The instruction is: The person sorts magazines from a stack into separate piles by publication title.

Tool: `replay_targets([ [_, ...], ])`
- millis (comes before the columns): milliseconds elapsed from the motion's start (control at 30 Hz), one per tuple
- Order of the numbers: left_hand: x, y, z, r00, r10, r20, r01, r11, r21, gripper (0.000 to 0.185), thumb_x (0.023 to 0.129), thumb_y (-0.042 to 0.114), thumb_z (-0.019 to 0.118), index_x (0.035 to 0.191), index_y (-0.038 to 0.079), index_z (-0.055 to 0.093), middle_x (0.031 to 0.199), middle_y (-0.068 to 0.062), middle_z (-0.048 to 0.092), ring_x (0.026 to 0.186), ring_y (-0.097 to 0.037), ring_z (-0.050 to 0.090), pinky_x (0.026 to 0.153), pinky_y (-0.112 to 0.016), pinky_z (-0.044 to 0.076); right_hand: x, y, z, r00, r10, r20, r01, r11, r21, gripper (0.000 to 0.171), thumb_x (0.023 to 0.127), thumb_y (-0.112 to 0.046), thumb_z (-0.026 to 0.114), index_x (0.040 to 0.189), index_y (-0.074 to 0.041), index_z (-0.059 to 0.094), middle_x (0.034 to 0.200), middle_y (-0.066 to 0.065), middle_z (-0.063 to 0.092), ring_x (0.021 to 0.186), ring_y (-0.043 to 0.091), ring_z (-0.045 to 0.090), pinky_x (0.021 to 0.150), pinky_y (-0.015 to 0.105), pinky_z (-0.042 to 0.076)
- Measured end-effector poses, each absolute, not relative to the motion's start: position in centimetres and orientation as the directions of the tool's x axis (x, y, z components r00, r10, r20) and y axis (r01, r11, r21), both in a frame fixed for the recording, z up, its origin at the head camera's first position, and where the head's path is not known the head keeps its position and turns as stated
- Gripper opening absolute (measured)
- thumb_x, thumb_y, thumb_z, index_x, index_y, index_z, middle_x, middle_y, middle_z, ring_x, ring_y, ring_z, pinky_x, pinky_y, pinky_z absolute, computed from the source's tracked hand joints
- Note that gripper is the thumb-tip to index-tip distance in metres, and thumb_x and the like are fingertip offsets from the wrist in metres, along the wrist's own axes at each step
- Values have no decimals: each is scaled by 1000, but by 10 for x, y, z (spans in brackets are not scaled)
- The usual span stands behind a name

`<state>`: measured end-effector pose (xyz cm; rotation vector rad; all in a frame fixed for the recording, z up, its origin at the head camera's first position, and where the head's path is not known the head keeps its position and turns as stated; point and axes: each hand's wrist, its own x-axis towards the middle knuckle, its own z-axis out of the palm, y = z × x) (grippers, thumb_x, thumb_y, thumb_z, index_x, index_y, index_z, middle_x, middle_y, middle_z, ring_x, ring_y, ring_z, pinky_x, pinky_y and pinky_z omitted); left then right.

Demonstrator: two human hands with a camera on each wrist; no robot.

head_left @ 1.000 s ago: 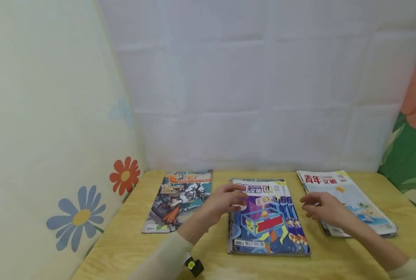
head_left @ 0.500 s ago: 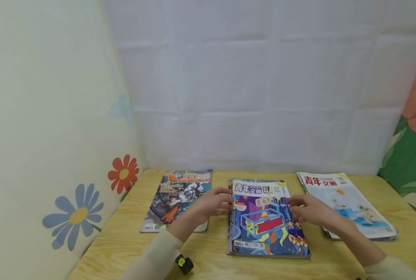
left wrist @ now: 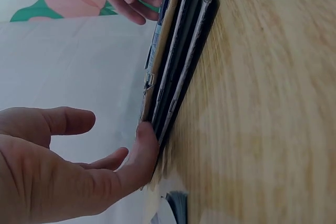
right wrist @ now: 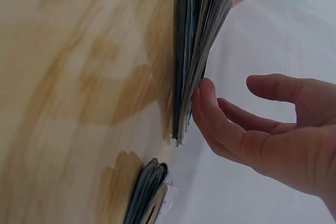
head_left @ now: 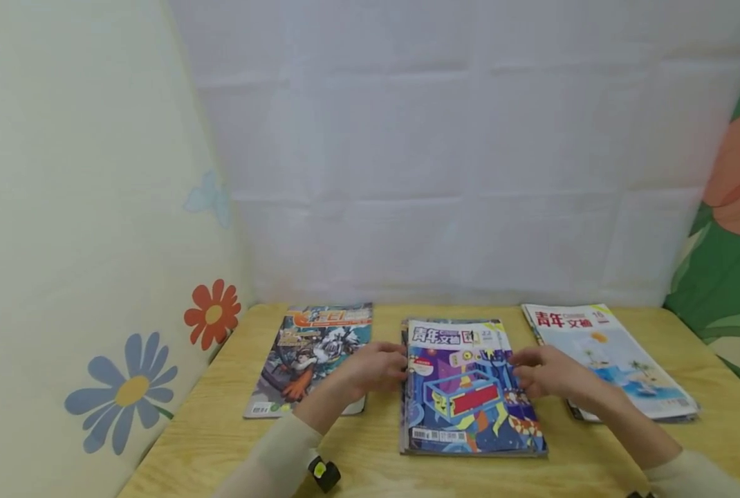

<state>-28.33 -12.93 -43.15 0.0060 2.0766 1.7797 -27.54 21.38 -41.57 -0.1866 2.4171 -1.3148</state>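
Observation:
A stack of magazines (head_left: 469,408) lies in the middle of the table, a purple and blue cover on top. At its left edge is my left hand (head_left: 373,370), fingertips right at the spines; the left wrist view shows several spines (left wrist: 176,51) with a finger against them and the thumb held apart. On the opposite side, my right hand (head_left: 550,373) has its fingertips at the stack's right edge. In the right wrist view the fingers (right wrist: 215,114) meet the page edges (right wrist: 202,40), thumb raised away. Neither hand curls round the stack.
To the left lies a magazine (head_left: 314,360) with a dark illustrated cover. A second stack of magazines (head_left: 619,366) with a beach cover sits at the right, close to the right forearm. Behind the wooden table (head_left: 189,449) hangs a white cloth (head_left: 457,152).
My right hand has moved left from beside the right-hand stack to the middle stack's right edge. My left hand has drawn back from over the cover to the left edge.

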Motion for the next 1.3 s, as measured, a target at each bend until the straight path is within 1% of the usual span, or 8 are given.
replay_targets([
  [167, -283, -130, -432, -917, 223, -331, -299, 165, 940, 51, 99, 11, 64, 144, -5, 49, 121, -19, 64, 103, -31, 67, 85, -46, 59, -275, 210, -418, -914, -277, -295, 107, 537, -836, 44, 100, -8, 62, 138, 12, 52, 120, 19, 64, 95, 28, 68, 78, 43, 60],
  [367, -287, -127, -436, -899, 264, -350, -358, 18, 933, 48, 101, 8, 62, 144, -8, 47, 119, -20, 66, 107, -32, 66, 88, -44, 58, -274, 210, -418, -906, -313, -285, 127, 441, -888, 49, 97, -5, 65, 138, 14, 48, 119, 22, 63, 94, 31, 68, 76, 45, 61],
  [500, -287, -123, -441, -878, 331, -346, -369, -7, 929, 58, 98, 6, 65, 149, -7, 41, 123, -24, 64, 111, -38, 65, 87, -46, 58, -273, 211, -419, -905, -321, -279, 133, 408, -903, 50, 96, -3, 66, 138, 16, 47, 119, 23, 63, 96, 32, 68, 77, 46, 61],
  [700, -284, -118, -446, -862, 387, -327, -359, -10, 933, 77, 95, 4, 66, 158, -5, 22, 126, -28, 60, 113, -46, 62, 87, -51, 57, -274, 210, -419, -903, -318, -290, 147, 405, -902, 50, 96, -3, 65, 139, 15, 47, 120, 23, 62, 96, 32, 68, 77, 46, 61],
  [867, -282, -114, -448, -880, 358, -312, -339, -13, 941, 84, 90, -6, 67, 159, -2, 19, 119, -27, 63, 107, -40, 66, 86, -50, 58, -274, 211, -419, -901, -320, -293, 151, 403, -903, 49, 97, -3, 65, 139, 15, 46, 122, 24, 61, 97, 32, 67, 78, 46, 61],
  [1067, -280, -110, -449, -907, 318, -277, -290, 6, 957, 85, 82, -16, 65, 157, 4, 28, 116, -23, 63, 89, -30, 68, 74, -45, 61, -277, 211, -420, -896, -319, -308, 164, 408, -898, 50, 99, -4, 63, 141, 15, 45, 123, 25, 60, 98, 33, 67, 78, 46, 60],
  [1167, -279, -110, -447, -915, 309, -258, -270, 6, 963, 86, 79, -18, 65, 154, 7, 31, 119, -21, 62, 86, -29, 68, 66, -40, 61, -277, 211, -420, -898, -315, -308, 171, 394, -903, 55, 99, -3, 62, 145, 17, 37, 123, 27, 59, 100, 36, 67, 79, 46, 60],
  [1300, -279, -107, -442, -928, 292, -229, -240, -1, 971, 87, 76, -18, 65, 152, 9, 33, 116, -21, 63, 83, -29, 68, 57, -34, 58, -281, 212, -423, -910, -302, -285, 146, 410, -900, 60, 100, -4, 61, 146, 20, 32, 121, 29, 59, 101, 36, 67, 81, 45, 60],
])
